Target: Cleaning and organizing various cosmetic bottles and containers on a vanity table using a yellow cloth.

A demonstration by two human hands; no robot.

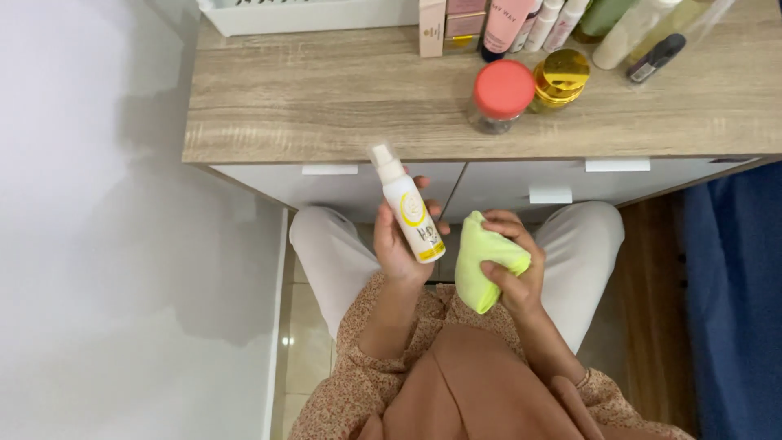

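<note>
My left hand (397,244) grips a small white spray bottle (406,205) with a yellow ring on its label, nozzle pointing up and away toward the cabinet edge. My right hand (513,265) is closed around a bunched yellow-green cloth (482,262), held just right of the bottle and close to it. Both hands hover above my lap, in front of the cabinet's white drawers.
A wooden cabinet top (326,98) carries a clear jar with a red lid (501,94), a gold-lidded jar (560,79), several bottles and tubes along the back, and a white tray (301,16). A white wall stands at left, blue fabric (733,310) at right.
</note>
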